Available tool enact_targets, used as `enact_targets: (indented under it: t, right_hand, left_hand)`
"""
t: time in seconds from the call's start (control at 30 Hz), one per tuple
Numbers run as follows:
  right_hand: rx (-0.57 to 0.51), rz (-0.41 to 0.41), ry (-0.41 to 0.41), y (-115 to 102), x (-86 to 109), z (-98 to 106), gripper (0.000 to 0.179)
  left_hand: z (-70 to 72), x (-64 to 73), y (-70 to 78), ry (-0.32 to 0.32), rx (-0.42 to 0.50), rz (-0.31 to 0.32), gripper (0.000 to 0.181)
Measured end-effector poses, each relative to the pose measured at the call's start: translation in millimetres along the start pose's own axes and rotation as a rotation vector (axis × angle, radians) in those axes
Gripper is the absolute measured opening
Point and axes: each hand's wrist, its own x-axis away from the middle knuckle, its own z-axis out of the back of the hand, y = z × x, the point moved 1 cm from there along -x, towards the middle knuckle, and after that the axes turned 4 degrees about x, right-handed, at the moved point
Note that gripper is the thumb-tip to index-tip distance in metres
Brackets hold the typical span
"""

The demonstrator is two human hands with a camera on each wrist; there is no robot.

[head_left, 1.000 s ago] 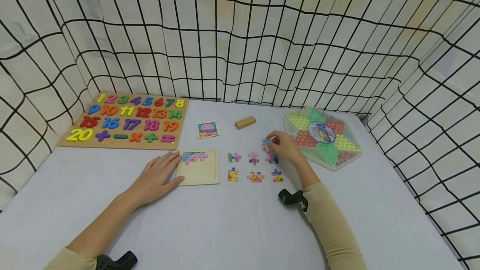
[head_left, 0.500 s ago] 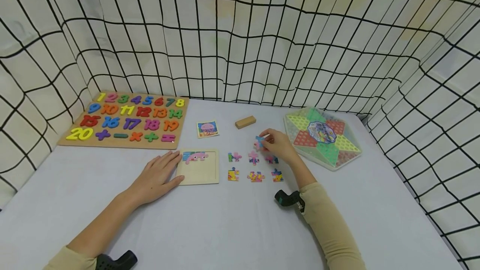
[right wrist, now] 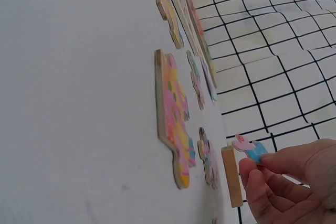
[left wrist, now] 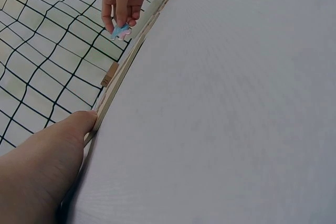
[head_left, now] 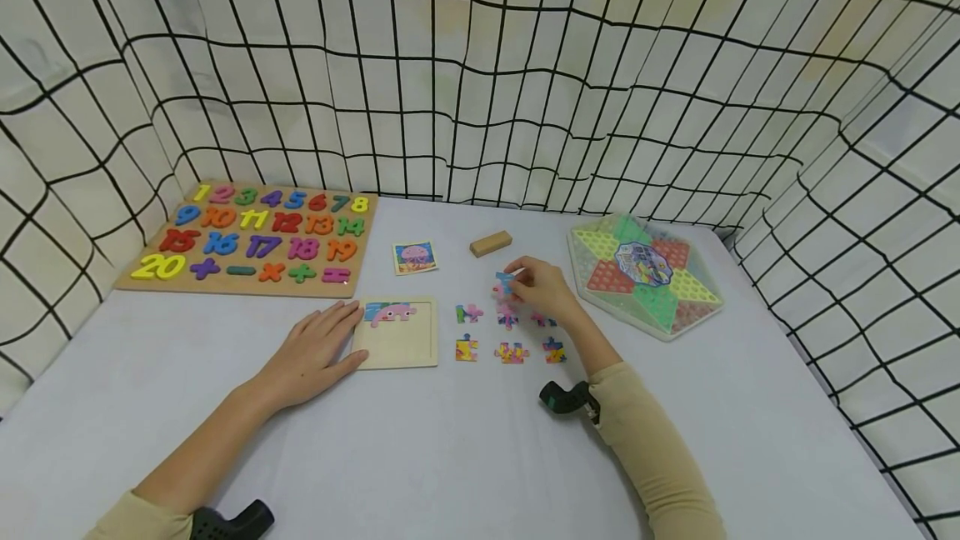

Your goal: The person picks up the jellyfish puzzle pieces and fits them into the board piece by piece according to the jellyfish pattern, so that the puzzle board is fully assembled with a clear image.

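My left hand [head_left: 311, 361] lies with straight fingers along the left edge of a shallow wooden puzzle tray [head_left: 397, 354]. Fitted pieces [head_left: 392, 315] with a blue and pink picture fill the tray's upper left. My right hand [head_left: 549, 292] pinches a blue and pink puzzle piece [right wrist: 256, 151] between thumb and fingers, raised off the table as the left wrist view shows. Below it, several loose pieces lie in two rows, among them a pink one [head_left: 507, 318] and a yellow-pink one [head_left: 512, 353]. In the head view the held piece overlaps the upper row's middle.
Behind the tray lie a small picture card [head_left: 415, 258] and a wooden block [head_left: 491, 244]. A number board [head_left: 247, 244] stands at the back left, a clear hexagonal game box [head_left: 645, 273] at the back right. Black-lined netting [head_left: 480, 73] encloses the white table.
My right hand has carried the pinched puzzle piece leftward, from above the right column of loose pieces to above the middle one. The left hand has stayed on the tray.
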Motion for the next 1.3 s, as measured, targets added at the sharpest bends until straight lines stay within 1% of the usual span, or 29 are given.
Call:
enact_targets:
  t: [0.1, 0.37, 0.57, 0.77, 1.03, 1.3]
  right_hand:
    - [-0.003, 0.018, -0.002, -5, -1.4, -4, 0.018]
    - [0.055, 0.096, 0.009, -13, -6.9, -13, 0.02]
    - [0.067, 0.075, -0.005, -23, -9.2, -23, 0.02]
    - [0.093, 0.049, -0.038, -31, -13.7, -33, 0.02]
    - [0.083, 0.096, -0.091, -43, -15.5, -41, 0.021]
    - [0.081, 0.103, -0.134, -52, -16.4, -50, 0.021]
  left_hand:
    - [0.2, 0.5, 0.0, -0.002, 0.003, 0.002, 0.071]
    - [0.4, 0.7, 0.8, -0.002, -0.004, 0.004, 0.072]
    - [0.1, 1.3, 1.1, -0.001, -0.005, 0.006, 0.071]
    - [-1.2, 1.4, -0.1, 0.003, -0.01, 0.002, 0.071]
    - [-0.6, 0.6, -0.9, 0.006, -0.014, -0.003, 0.071]
    - [0.6, 0.5, -0.6, 0.009, -0.018, -0.01, 0.071]
